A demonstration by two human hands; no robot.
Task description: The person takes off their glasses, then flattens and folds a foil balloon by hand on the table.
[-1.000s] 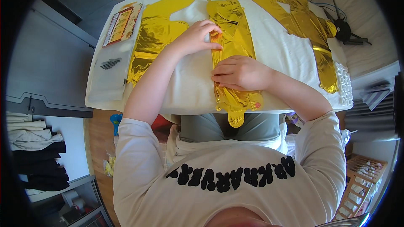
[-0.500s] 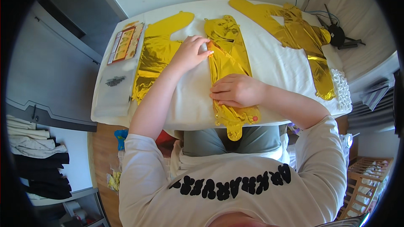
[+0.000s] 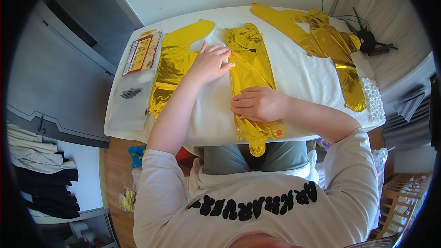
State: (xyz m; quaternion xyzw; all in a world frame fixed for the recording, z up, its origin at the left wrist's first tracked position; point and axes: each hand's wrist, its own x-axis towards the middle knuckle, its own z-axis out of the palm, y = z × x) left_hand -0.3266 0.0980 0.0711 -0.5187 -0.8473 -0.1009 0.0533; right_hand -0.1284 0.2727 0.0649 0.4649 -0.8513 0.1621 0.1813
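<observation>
A flat, uninflated gold foil balloon (image 3: 257, 71) lies lengthwise in front of me on the white-covered table. Its near end, with a small tab and a red spot, hangs at the table edge. My left hand (image 3: 211, 62) reaches its upper left edge; the fingers are spread, the thumb apart from them, the fingertips touching the foil. Lower down, my right hand (image 3: 259, 103) rests flat across the balloon, fingers stretched out. To the left lies another gold foil balloon (image 3: 172, 64), partly behind my left forearm. A third, larger foil balloon (image 3: 317, 34) spreads out at the right.
On the table's left are a printed packet (image 3: 142, 53) and a clear plastic bag (image 3: 128, 110) with dark thin pieces. A black router-like device (image 3: 367, 41) with cables stands at the far right, near a white chain-like bundle (image 3: 373, 101). A wooden crib (image 3: 399, 202) stands lower right.
My left hand's fingers have straightened and spread at the balloon's edge. My right hand has flattened slightly on the foil. The whole view has shifted a little downward.
</observation>
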